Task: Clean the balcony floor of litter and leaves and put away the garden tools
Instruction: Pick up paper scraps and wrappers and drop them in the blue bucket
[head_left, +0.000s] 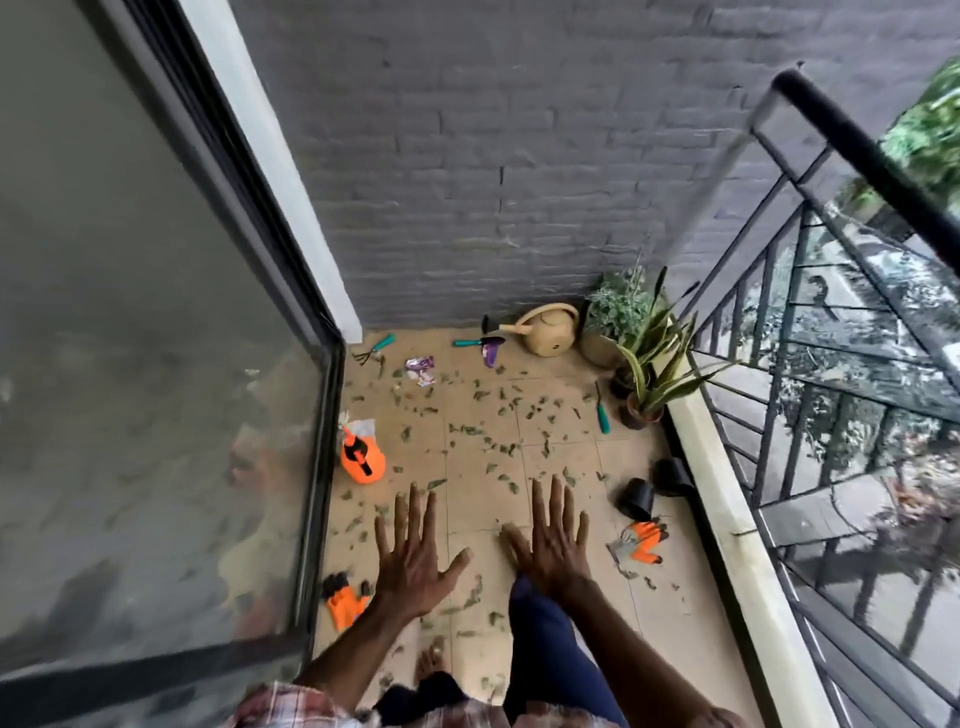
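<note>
Both hands hang over the near half of the balcony floor (480, 496), palms down and holding nothing. The left hand (415, 556) has its fingers straight and fanned apart. The right hand (553, 545) is just beside it, flat and spread the same way.

Small green leaves (545, 447) lie all over the tiles, too many to count, thickest across the middle.

Three teal-handled tools are on the floor:
- a hand rake (375, 349) in the far left corner
- a trowel (467, 342) along the far edge by the brick wall (493, 156)
- a slim tool (602, 415) near the right edge, beside the plants

Two wrappers count as litter. One is purple and white (420, 366), near the rake. The other is purple (491, 353), touching the trowel's blade end.

One beige watering can (550, 335) stands against the wall toward the far right corner, next to three potted plants (641, 364). One orange spray bottle (362, 460) sits at the left edge by the glass door (156, 364).

Two empty black pots lie tipped at the right edge, one (638, 499) just beside the other (672, 475). Two lots of orange gloves are down:
- one (644, 540) at the right edge, near the black pots
- one (345, 597) at the left edge, close to the left wrist

I cannot tell whether each lot is a single glove or a pair.
</note>
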